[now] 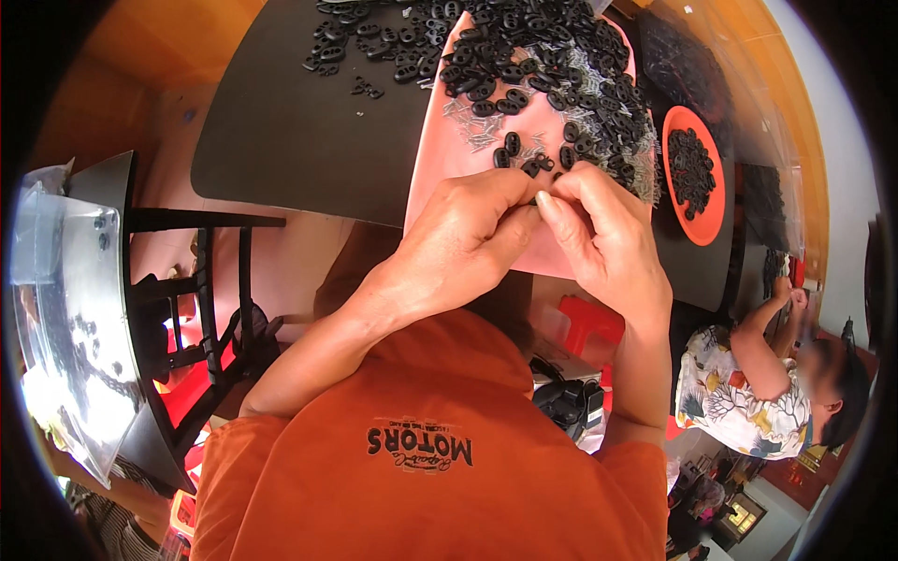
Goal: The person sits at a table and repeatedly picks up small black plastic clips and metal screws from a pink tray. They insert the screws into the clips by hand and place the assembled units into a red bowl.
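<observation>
My left hand (468, 234) and my right hand (603, 229) meet over the near part of a pink sheet (524, 150). Both are closed, thumbs and fingertips pinched together. Only a dark sliver of a small black piece shows between them; its shape is hidden by the fingers. Just beyond the fingertips lie a few black oval plastic cord locks (512, 144) with two holes each. Farther up the sheet is a heap of such cord locks (524, 56), and small thin metal springs (482, 123) are scattered among and beside them.
More black pieces spread over the dark tabletop (299, 122). An orange bowl (708, 220) of small black parts stands at right. Another person (748, 383) in a patterned shirt sits beyond it. At left is a second table (84, 327) covered with clear plastic; a red stool (594, 323) stands below.
</observation>
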The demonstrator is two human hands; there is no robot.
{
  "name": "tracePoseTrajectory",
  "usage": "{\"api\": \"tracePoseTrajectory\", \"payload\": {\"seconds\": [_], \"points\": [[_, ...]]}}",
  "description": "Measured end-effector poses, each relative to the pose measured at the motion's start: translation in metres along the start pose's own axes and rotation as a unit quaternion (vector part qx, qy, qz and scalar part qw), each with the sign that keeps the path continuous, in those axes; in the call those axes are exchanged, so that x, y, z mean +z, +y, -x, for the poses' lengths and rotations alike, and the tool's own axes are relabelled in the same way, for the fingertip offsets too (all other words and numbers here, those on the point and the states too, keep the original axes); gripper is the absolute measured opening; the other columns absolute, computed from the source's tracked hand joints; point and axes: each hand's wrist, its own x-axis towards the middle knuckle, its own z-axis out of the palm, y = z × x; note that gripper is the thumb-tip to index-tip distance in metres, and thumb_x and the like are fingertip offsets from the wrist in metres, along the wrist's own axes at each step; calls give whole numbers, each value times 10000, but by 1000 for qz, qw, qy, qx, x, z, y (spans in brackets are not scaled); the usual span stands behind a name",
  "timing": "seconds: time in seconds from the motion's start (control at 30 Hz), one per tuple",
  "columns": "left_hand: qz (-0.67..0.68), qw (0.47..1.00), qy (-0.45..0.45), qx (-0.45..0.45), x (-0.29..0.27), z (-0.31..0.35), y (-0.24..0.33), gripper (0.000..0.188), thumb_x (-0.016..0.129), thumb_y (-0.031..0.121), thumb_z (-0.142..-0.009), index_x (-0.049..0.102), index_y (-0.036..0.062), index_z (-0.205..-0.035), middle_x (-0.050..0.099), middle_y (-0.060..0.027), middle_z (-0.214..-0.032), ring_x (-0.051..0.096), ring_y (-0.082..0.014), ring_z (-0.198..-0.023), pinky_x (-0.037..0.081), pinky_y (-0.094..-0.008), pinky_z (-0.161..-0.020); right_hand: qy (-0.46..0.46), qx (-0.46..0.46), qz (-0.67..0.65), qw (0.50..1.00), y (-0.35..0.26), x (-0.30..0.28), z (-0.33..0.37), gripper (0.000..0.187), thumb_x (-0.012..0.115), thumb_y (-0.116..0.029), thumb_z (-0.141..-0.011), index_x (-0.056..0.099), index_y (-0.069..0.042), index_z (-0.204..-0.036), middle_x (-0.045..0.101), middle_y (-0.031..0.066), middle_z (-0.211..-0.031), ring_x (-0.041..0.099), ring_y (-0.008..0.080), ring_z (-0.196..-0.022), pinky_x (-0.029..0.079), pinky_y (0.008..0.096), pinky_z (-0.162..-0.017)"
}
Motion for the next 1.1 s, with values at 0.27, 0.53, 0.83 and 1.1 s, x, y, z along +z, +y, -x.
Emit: {"api": "tracePoseTrajectory", "payload": {"seconds": [0.27,0.53,0.83,1.1], "points": [[22,999,7,-38,-2,2,-5,63,566,15,-828,561,-48,-821,565,-130,-670,531,-179,-562,422,-313,-523,15,-31,18,999,-1,7,3,135,611,-33,-867,480,-14,-836,499,116,-702,539,285,-568,423,376,-499],[-28,996,-5,81,-8,0,-8,180,535,-31,-807,618,-53,-965,513,-84,-671,483,-124,-554,412,-272,-522,-11,31,-66,997,29,-10,-4,14,557,11,-900,546,20,-897,491,61,-734,448,133,-601,380,261,-544],[28,999,-6,17,-8,-5,-13,106,529,-18,-820,612,-41,-882,500,-74,-639,458,-86,-561,398,-269,-506,-127,-37,180,975,53,-13,-45,108,592,-34,-861,570,-34,-968,548,102,-903,589,336,-732,467,406,-595],[47,999,1,27,-8,-7,-18,68,535,-5,-820,541,-36,-760,497,-75,-614,444,-108,-533,385,-288,-491,-140,-49,232,961,62,-2,-53,131,624,-76,-835,540,-54,-933,544,109,-881,583,375,-725,462,445,-573]]}}
